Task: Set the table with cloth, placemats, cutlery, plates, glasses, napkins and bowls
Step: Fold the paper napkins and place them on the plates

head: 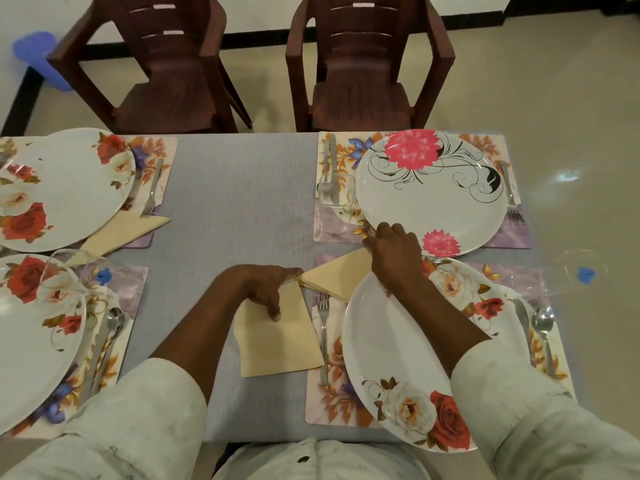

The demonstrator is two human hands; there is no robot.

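Paper napkins (281, 336), round glossy plates (431, 192)

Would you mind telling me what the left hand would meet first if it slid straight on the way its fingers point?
Probably the folded triangular napkin: the left hand points right, with its fingertips already at the napkin's corner.

Four placemats lie on the cloth (242, 188), two left, two right — each bearing a plate. A fork (323, 337) lies left of the near right plate (391, 368), a folded napkin (277, 337) beside it. Two chairs (367, 64) stand behind the table.
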